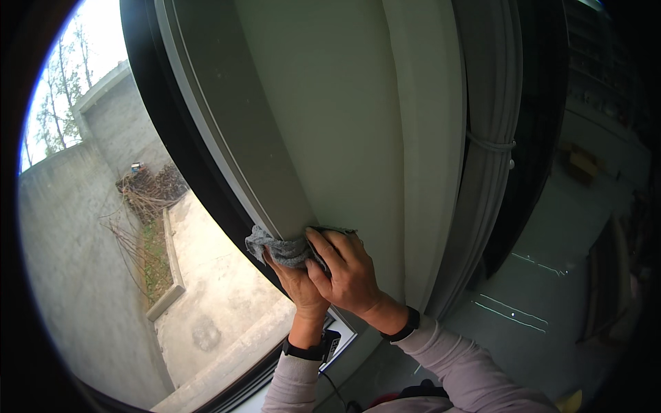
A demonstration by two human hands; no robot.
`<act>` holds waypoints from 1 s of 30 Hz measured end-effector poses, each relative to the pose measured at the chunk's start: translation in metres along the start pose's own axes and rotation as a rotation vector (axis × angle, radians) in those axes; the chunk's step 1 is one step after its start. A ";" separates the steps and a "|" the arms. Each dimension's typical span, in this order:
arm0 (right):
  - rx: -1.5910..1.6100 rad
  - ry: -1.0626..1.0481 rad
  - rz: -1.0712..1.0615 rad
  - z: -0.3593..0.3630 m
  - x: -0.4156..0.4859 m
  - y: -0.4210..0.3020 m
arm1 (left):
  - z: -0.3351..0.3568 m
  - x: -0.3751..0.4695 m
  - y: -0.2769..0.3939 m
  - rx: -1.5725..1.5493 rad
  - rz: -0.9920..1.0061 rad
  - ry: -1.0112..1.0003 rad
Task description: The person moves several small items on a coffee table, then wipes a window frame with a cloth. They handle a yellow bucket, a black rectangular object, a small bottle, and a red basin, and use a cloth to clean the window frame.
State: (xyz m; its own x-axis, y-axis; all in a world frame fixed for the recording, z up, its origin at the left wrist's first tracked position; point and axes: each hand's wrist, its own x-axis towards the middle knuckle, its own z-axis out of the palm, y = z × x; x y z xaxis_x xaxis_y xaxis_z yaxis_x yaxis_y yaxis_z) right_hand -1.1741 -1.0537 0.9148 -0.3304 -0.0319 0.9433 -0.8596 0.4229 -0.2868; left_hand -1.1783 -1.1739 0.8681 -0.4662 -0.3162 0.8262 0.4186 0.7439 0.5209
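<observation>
A crumpled grey cloth lies against the window casing, bunched over its pale raised edge. My left hand grips the cloth from below, with most of its fingers hidden behind the fabric. Just right of it, my right hand presses another part of the cloth onto the casing, its fingers bent over the fabric. The two hands overlap at the thumbs. A black window frame runs along the casing's left side, and a smooth pale wall panel adjoins it on the right.
A tied-back grey curtain hangs to the right. Beyond the window are a concrete wall, a brushwood pile and a paved yard. The window sill lies below my hands. A dark cable hangs near my left sleeve.
</observation>
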 end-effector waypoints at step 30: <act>-0.075 0.009 0.007 -0.002 0.003 -0.006 | -0.002 0.004 0.009 0.045 0.051 0.024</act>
State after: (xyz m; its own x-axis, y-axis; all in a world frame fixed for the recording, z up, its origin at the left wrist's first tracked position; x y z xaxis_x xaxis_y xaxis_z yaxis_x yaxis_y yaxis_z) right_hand -1.1696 -1.0546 0.9199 -0.3321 -0.0209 0.9430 -0.8257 0.4898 -0.2799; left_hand -1.1748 -1.1697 0.8767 -0.4259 -0.2907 0.8568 0.4060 0.7848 0.4681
